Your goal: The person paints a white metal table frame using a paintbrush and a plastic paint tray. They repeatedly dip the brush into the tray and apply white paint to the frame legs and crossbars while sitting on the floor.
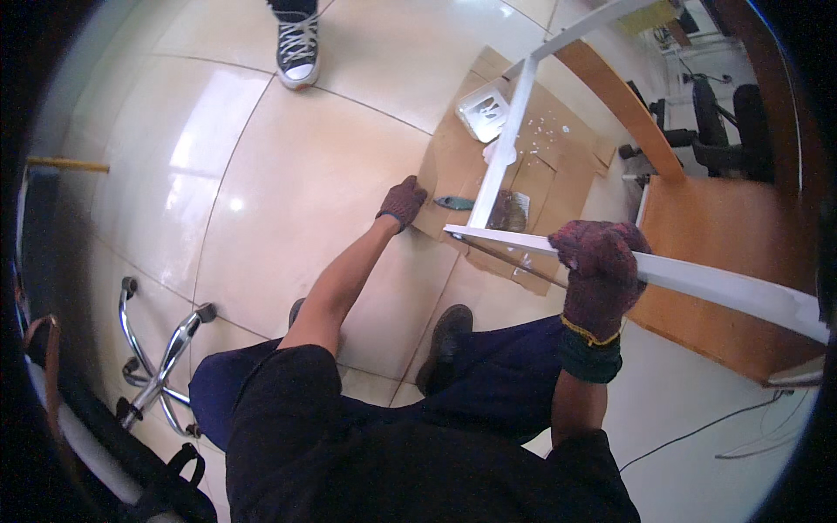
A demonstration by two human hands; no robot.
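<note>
On a glossy tiled floor (pixel 288 174), seen from above the seated or crouching person's dark trousers. The right hand (pixel 602 270), in a dark red knitted glove with a green cuff, is closed in a full grip around a white-painted bar of a metal frame (pixel 697 279); this bar runs from near the picture's centre out toward the right edge. A second white bar of the same frame rises from the near bar's left end toward the upper right, crossing over a flattened sheet of cardboard (pixel 453 166) spread on the floor. The left hand (pixel 403 202), gloved alike, reaches forward with the arm extended and rests at the cardboard's left edge, fingers curled downward; whether it pinches the sheet or merely presses on it cannot be told. Just right of that hand, on the cardboard, lies a paintbrush (pixel 497 207) with a green handle and a wide, paint-stained head. Farther off on the cardboard sits a white shallow tray (pixel 481 112), with white flecks scattered near it. A wooden panel (pixel 724 261) lies under the frame at right. Another person's black-and-white sneaker (pixel 298 48) stands at the top; a chrome chair base (pixel 161 366) occupies the lower left.
</note>
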